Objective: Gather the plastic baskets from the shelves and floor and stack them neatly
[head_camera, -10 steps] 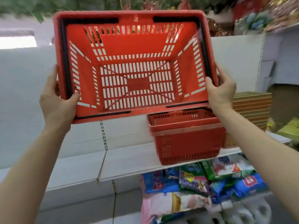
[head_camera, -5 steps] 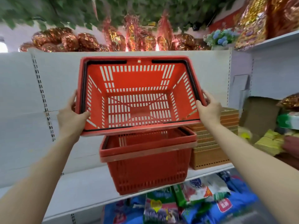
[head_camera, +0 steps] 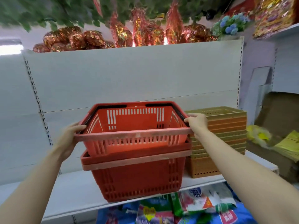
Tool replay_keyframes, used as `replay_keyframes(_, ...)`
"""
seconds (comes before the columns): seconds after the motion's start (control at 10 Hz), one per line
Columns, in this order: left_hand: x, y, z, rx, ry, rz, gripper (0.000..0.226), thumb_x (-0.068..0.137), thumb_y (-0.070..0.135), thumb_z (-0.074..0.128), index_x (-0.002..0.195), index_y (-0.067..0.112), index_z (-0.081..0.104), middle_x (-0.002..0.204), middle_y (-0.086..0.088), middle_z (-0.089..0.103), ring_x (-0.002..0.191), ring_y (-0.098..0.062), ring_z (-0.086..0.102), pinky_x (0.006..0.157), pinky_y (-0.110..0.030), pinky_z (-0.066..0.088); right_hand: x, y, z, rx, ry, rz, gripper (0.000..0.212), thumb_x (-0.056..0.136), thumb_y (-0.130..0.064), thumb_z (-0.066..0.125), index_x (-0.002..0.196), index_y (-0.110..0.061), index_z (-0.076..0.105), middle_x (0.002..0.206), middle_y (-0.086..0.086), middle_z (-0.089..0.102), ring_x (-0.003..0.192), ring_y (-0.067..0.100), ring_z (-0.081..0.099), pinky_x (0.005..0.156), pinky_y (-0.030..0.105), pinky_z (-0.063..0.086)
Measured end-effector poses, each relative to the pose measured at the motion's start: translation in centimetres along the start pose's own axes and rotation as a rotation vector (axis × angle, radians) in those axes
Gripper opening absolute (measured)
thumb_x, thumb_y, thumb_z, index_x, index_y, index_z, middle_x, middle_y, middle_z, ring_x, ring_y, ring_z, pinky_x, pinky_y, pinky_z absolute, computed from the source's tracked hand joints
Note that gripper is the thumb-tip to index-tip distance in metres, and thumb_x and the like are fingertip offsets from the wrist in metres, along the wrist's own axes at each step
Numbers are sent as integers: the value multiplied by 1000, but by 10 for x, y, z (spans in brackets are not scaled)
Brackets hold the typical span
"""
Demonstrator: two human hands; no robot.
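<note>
Mid-stack rn: top red basket (head_camera: 134, 125) is partway down into the darker red basket (head_camera: 137, 178) that's sitting on the white shelf (head_camera: 74, 191), w/ its rim not yet seated on the lower one's rim, there's a visible gap and the front looks a bit higher on the left side. Left hand (head_camera: 71, 136) is wrapped around the rim at the left front corner, fingers curled over the top edge; right hand (head_camera: 196, 122) is clamped on the right rim the same way, thumb side hidden so can't tell exactly how deep the grip goes. Black handles look folded flat along the rim, which is good bc they'd jam the nesting otherwise. Just beside on the right is a stack of tan baskets (head_camera: 226, 136), touching or nearly touching the red pair, can't tell which. Next move imo: level it and push straight down till the rims meet, then let go. Bottom basket overhangs the shelf edge a little, so pressing too hard at the front might tip it fwd.
</note>
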State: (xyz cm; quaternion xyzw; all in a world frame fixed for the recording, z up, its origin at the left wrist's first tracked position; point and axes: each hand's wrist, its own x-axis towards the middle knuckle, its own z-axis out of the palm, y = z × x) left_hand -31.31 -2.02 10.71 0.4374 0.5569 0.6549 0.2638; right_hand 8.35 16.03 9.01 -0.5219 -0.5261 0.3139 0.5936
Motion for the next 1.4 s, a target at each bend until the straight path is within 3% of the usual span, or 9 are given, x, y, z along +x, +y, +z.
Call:
replay_keyframes(0.2,-15,-47,2,43,-66,-63,42,95,29,57,126,2,65,117,-14,71,112,-26,61,99,-38,44,-6,25,0,-24,-160,21,24,84,-15,64,105,-7,72,109,8,69,101,22,59,83,29,42)
replay_keyframes(0.3,-29,-72,2,162,42,-46,77,79,49,74,146,17,51,142,5,55,132,-17,50,109,-35,35,-32,46,-11,-65,-185,-32,36,95,-36,50,116,-12,66,112,1,64,105,18,56,87,32,42)
replay_keyframes(0.4,-43,-91,11,242,133,24,105,73,40,86,158,22,27,146,10,43,130,-13,46,105,-35,37,-64,75,-18,-11,-287,-134,41,91,-45,55,128,-26,55,116,-14,62,108,6,58,82,23,46)
replay_keyframes(0.6,-40,-109,25,291,198,103,100,66,14,92,138,43,30,135,1,52,120,-20,53,102,-41,44,-66,102,-10,7,-268,-195,55,81,-41,71,131,-32,51,114,-17,65,104,-1,59,89,31,52)
replay_keyframes(0.8,-38,-113,32,272,197,136,95,63,27,94,122,64,29,133,3,54,117,-20,55,100,-42,47,-54,108,-8,34,-245,-219,50,81,-32,73,127,-32,55,111,-18,66,102,-2,61,89,32,53)
replay_keyframes(1.0,-41,-113,28,317,191,97,103,56,39,93,132,55,26,142,-3,52,125,-26,55,106,-51,46,-22,108,-30,-258,-43,-394,50,93,-49,48,133,-19,54,133,0,58,124,15,51,104,41,42)
replay_keyframes(1.1,-43,-109,30,363,210,87,98,61,36,90,130,61,24,142,-2,51,124,-26,53,105,-49,45,16,98,-59,-541,59,-555,54,99,-43,36,145,-15,37,151,3,38,140,17,30,114,39,27)
replay_keyframes(1.2,-48,-107,34,391,221,80,109,62,36,89,148,48,25,147,-3,49,130,-28,50,107,-51,43,57,95,-87,-823,-49,-613,62,99,-46,30,151,-14,20,160,2,17,147,15,8,119,36,11)
replay_keyframes(1.4,-55,-125,25,370,268,-18,105,52,59,93,143,38,43,133,2,65,119,-23,64,103,-54,49,82,95,-108,-927,-180,-674,61,100,-45,30,151,-15,21,159,1,18,147,14,7,120,35,8)
